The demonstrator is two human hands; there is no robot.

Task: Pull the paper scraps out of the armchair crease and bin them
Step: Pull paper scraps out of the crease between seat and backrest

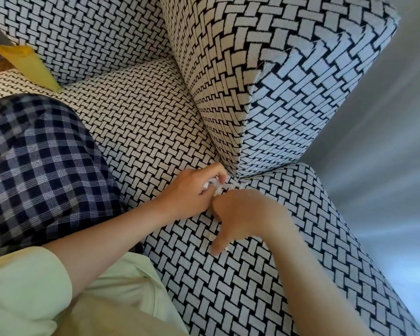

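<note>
The armchair (141, 122) is covered in a black-and-white woven pattern. Its crease runs between the seat and the right armrest (264, 93). My left hand (192, 190) sits at the front end of that crease, and its curled fingers hold white crumpled paper scraps (212, 183). My right hand (243, 214) is right beside it on the armrest's front, fingers bent toward the same scraps, thumb pointing down. The fingertips of my right hand are hidden behind the hand, so its grip is unclear. No bin is in view.
A yellow paper piece (27, 64) lies at the seat's back left, against the backrest. A leg in dark checked trousers (41, 166) rests on the seat. A grey floor (386, 166) shows to the right of the chair.
</note>
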